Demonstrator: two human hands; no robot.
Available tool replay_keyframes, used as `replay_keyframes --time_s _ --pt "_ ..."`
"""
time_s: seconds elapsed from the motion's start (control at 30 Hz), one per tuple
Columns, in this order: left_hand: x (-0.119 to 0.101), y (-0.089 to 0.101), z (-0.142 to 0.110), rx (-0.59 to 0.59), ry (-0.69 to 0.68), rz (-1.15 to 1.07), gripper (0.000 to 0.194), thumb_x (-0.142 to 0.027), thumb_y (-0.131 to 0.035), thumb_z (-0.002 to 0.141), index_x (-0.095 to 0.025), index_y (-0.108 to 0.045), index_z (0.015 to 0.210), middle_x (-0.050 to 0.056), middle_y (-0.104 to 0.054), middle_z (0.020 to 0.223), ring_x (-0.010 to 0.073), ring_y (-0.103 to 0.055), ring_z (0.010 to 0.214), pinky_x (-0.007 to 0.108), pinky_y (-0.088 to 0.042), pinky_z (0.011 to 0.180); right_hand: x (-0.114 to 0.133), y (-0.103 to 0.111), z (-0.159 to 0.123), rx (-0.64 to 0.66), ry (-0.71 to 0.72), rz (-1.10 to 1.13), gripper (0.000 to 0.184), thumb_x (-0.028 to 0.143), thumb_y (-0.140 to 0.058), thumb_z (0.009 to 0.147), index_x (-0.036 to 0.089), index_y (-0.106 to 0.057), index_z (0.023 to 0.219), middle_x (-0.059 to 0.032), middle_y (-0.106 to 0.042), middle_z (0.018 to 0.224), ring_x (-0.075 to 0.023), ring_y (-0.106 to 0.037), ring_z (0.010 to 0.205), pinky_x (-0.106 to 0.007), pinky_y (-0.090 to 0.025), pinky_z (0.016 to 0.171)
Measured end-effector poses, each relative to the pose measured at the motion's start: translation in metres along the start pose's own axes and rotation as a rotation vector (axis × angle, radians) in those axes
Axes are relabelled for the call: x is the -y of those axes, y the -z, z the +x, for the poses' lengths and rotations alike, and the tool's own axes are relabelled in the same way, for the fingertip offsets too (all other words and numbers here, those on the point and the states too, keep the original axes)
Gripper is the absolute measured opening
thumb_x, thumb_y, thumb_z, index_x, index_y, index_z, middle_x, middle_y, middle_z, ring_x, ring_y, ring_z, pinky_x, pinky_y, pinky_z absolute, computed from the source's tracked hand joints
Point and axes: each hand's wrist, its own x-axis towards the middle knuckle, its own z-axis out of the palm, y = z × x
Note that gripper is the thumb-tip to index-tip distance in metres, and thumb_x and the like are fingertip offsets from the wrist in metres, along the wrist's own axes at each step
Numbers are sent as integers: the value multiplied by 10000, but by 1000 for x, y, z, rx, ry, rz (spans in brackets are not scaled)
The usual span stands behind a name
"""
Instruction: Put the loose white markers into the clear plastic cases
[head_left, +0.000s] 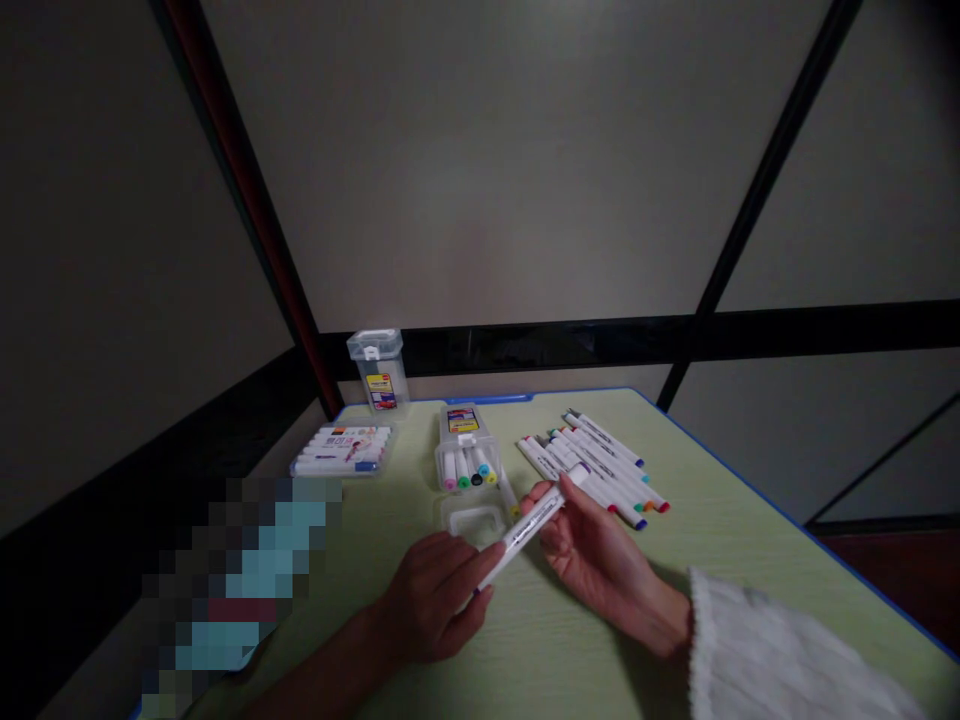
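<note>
Left hand (435,598) fingers pinched on near end, right hand (600,558) fingers closed round far end of white cylindrical purple-tipped marker (531,525), held above pale green counter (735,530)

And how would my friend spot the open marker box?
Find the pale green table. Look between the flat marker case on the left and the loose markers on the right. The open marker box lies there, coloured marker ends facing you; the other clear box stands upright.
</note>
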Motion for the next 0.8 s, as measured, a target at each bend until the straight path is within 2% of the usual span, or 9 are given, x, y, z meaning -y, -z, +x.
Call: replay_keyframes --time_s 0.1,0.23,0.47,0.67,0.8 --pt "0 0 0 -11 9 -14 340 -148 -395 842 -104 -495 1164 58 -638 686 152 -602 595 277 -508 589 -1 -1 1 -2 -3 23 238 311 -735 694 79 -680 705 -55 -717 653 -30 -550 389 -80 -451 384" --pt "0 0 0 -31 -5 -43 336 -134 -396 832 -105 -490 1153 60 -638 678 154 -600 594 278 -506 583 -2 1 1 0 -17 34 172 251 -733 699 86 -686 701 -33 -702 615 -36 -555 387 -81 -457 377" --pt "0 1 2 -55 17 -33 274 -133 -397 834 -121 -523 1077 49 -632 656 145 -584 552 278 -497 554 -2 2 0 -32 -36 21 127 185 -744 677 77 -697 726 -61 -724 685 -49 -596 462 -89 -485 440" --pt "0 3 4 -39 142 28 219 -181 -397 888 -127 -548 1036 26 -614 614 131 -564 512 259 -478 532 -3 -8 -7 67 -7 -74 148 171 -751 670 120 -703 801 -39 -726 786 -32 -568 492 -108 -498 514" --pt "-2 4 7 -35 178 67 215 -221 -391 917 -129 -576 976 32 -635 640 130 -595 542 253 -496 558 -5 -6 -5 48 26 -58 156 215 -718 713 111 -703 829 -62 -729 813 -51 -596 523 -124 -507 525"
